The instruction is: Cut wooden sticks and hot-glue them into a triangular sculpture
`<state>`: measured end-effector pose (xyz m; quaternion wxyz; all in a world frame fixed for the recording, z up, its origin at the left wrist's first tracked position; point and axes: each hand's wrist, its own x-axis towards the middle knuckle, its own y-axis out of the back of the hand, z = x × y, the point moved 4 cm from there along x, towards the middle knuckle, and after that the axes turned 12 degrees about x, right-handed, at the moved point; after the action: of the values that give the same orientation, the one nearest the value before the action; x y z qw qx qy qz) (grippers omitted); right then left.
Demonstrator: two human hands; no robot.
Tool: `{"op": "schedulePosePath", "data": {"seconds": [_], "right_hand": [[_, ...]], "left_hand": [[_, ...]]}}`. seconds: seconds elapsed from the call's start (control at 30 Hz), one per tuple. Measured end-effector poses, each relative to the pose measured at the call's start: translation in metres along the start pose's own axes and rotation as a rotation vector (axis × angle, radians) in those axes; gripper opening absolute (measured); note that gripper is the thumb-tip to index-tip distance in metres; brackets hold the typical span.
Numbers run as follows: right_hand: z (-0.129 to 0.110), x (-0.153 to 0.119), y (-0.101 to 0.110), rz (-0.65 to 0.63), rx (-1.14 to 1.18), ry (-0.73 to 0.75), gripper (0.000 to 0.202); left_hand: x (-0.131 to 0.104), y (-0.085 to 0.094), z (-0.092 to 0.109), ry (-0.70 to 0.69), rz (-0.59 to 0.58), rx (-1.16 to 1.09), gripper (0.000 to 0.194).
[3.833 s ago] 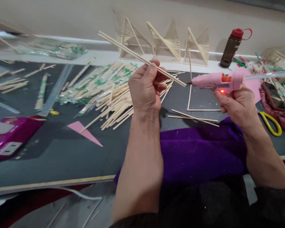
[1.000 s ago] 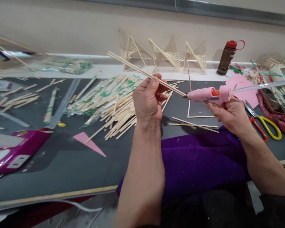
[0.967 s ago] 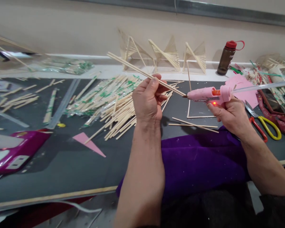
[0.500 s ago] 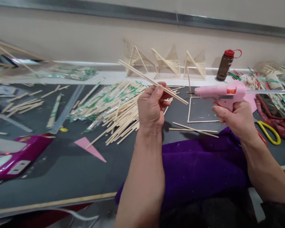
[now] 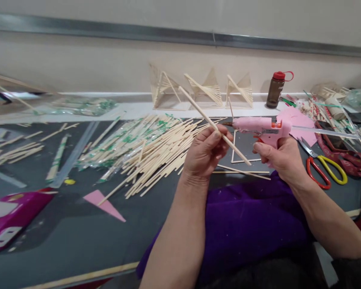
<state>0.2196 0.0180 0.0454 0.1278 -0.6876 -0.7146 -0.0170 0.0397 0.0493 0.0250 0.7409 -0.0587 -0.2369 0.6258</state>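
My left hand (image 5: 206, 150) pinches pale wooden sticks (image 5: 195, 105), held slanting above the table; they overlap so closely that I cannot tell how many there are. My right hand (image 5: 279, 156) is wrapped round the handle of a pink glue gun (image 5: 254, 125), its nozzle pointing left, close to my left fingertips. A clear glue stick (image 5: 325, 131) juts from the gun's rear. Behind and below the gun, a thin stick frame (image 5: 234, 146) lies on the dark table, partly hidden. Two crossed loose sticks (image 5: 243, 172) lie nearer to me.
Loose sticks (image 5: 168, 152) and wrapped ones (image 5: 108, 140) spread across the left. Three stick models (image 5: 203, 90) stand by the wall, beside a bottle (image 5: 276, 90). Scissors (image 5: 319, 170) lie right, purple cloth (image 5: 252, 224) in front, a magenta object (image 5: 21, 208) at far left.
The view has shifted slightly. My left hand has moved right, nearer the gun's nozzle, and its sticks now slant more steeply. My right hand still holds the glue gun.
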Motion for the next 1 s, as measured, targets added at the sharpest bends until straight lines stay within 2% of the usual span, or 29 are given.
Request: {"op": "schedulePosePath", "data": {"seconds": [0.2,0.47,0.6,0.87,0.93,1.0], "right_hand": [[-0.006,0.0,0.01,-0.015,0.039,0.066,0.028],[-0.004,-0.002,0.004,-0.083,0.022,-0.051,0.031],[-0.004,-0.002,0.003,-0.074,0.049,-0.072,0.032],[-0.003,-0.002,0.004,-0.115,0.061,-0.095,0.032],[-0.001,-0.001,0.004,-0.125,0.055,-0.096,0.029],[0.001,-0.001,0.004,-0.133,0.051,-0.096,0.027]], "left_hand": [[0.002,0.022,0.008,0.022,0.102,-0.027,0.007],[0.003,0.031,0.007,0.061,0.155,-0.039,0.011],[0.003,0.035,0.009,0.053,0.147,-0.055,0.01],[0.002,0.046,0.008,0.001,0.054,-0.069,0.011],[0.004,0.049,0.007,-0.015,0.101,-0.088,0.012],[0.007,0.053,0.007,-0.025,0.214,-0.108,0.013]]}}
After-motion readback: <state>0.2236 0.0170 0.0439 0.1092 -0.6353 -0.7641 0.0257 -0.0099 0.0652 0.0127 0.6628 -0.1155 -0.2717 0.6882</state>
